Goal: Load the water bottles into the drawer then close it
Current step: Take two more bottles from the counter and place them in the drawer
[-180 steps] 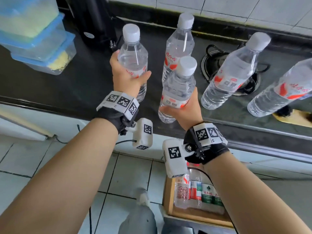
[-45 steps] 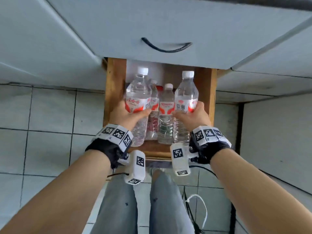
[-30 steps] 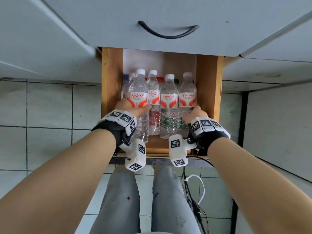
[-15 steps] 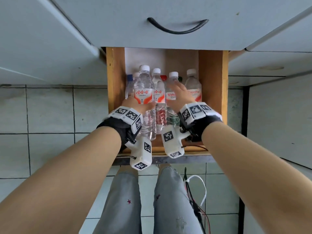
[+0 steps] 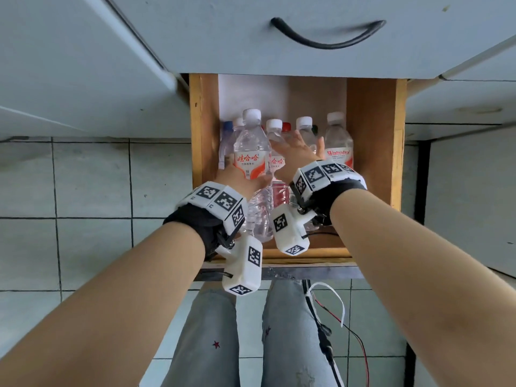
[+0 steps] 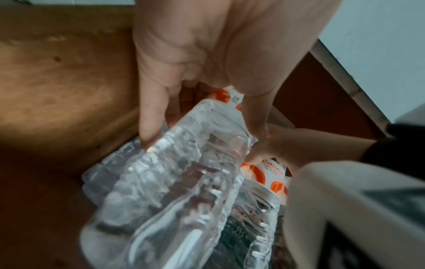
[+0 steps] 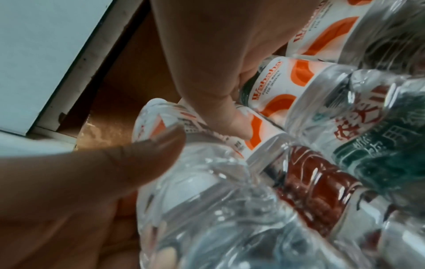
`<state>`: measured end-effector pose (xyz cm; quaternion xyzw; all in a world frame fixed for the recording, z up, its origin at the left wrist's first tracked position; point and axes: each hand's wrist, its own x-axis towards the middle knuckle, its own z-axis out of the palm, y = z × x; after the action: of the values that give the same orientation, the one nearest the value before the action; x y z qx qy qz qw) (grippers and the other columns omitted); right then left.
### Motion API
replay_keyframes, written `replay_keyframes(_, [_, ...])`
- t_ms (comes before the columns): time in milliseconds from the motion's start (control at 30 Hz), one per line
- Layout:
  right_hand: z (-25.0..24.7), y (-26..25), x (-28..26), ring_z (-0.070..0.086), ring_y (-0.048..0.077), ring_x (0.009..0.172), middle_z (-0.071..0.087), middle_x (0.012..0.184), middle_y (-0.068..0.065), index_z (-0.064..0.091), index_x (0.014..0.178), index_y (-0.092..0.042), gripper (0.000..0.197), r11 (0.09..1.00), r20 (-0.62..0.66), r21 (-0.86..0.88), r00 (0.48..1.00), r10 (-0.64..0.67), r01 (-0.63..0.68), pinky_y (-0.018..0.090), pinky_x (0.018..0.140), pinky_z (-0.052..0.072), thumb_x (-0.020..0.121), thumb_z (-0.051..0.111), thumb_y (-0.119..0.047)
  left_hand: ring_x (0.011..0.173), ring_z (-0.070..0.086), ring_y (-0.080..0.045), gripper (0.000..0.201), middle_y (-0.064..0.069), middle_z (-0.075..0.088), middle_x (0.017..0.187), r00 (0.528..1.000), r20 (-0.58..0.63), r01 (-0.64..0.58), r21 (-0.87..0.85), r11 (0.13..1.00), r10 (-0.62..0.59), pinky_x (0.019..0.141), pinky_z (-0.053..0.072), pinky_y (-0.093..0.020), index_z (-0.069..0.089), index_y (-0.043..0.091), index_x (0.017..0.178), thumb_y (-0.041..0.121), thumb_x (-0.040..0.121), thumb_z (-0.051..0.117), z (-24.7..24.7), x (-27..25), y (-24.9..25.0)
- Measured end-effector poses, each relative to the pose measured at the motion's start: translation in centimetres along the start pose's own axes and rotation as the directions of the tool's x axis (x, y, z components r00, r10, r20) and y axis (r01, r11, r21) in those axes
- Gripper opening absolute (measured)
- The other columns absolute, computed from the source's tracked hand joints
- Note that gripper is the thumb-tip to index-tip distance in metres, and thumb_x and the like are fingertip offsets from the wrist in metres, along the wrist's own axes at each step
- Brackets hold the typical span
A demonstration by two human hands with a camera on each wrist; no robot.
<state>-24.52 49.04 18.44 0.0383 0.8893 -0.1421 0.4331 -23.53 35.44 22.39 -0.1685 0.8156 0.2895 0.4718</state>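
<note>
The wooden drawer stands pulled out, with several upright water bottles in it. My left hand grips a clear bottle with a red-and-white label at the drawer's left side; in the left wrist view its fingers wrap the ribbed body. My right hand reaches in among the middle bottles with fingers spread, touching them. Its fingers rest on an orange label. A white-capped bottle stands free at the right wall.
Above the open drawer hangs a grey drawer front with a black handle. Grey cabinet doors flank both sides. Below are my legs in jeans, loose cables and a tiled floor.
My right hand let go of its bottle at the drawer's right side and moved left onto the middle bottles. My left hand still holds its bottle, now a little deeper in.
</note>
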Motion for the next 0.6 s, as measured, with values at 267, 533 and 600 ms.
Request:
replay_keyframes(267, [-2.5,-0.1,-2.7,0.040,0.026,0.136,0.039,0.149,0.011,0.040,0.140,-0.020,0.053,0.840,0.129,0.523,0.988,0.090,-0.145,0.027,0.100,0.040,0.089,0.052,-0.012,0.095,0.063,-0.026,0.045,-0.009,0.066,0.110,0.998,0.018,-0.055,0.107,0.993,0.053,0.080,0.049,-0.031,0.056,0.009,0.117,0.038,0.083,0.060,-1.1,-1.8,1.1])
replay_keyframes(533, [-9.2,-2.2,-14.8,0.057,0.018,0.069,0.062,0.079,0.006,0.060,0.110,-0.005,0.024,0.263,-0.002,0.962,0.963,0.269,-0.072,0.026,0.065,0.047,0.089,0.050,-0.003,0.092,0.057,-0.022,0.016,-0.008,0.061,0.103,0.935,0.141,-0.302,-0.157,0.940,0.324,0.076,0.045,-0.033,0.063,0.017,0.099,0.026,0.089,0.054,-7.2,-11.7,7.1])
replay_keyframes(600, [-11.5,-2.5,-18.2,0.057,0.016,0.065,0.059,0.073,0.005,0.061,0.100,-0.008,0.017,0.166,-0.063,0.986,0.958,0.281,0.017,0.024,0.063,0.045,0.090,0.048,-0.003,0.086,0.059,-0.019,0.021,-0.005,0.063,0.099,0.886,0.194,-0.383,-0.206,0.901,0.421,0.070,0.046,-0.029,0.062,0.016,0.106,0.026,0.089,0.054,-8.4,-14.8,9.2])
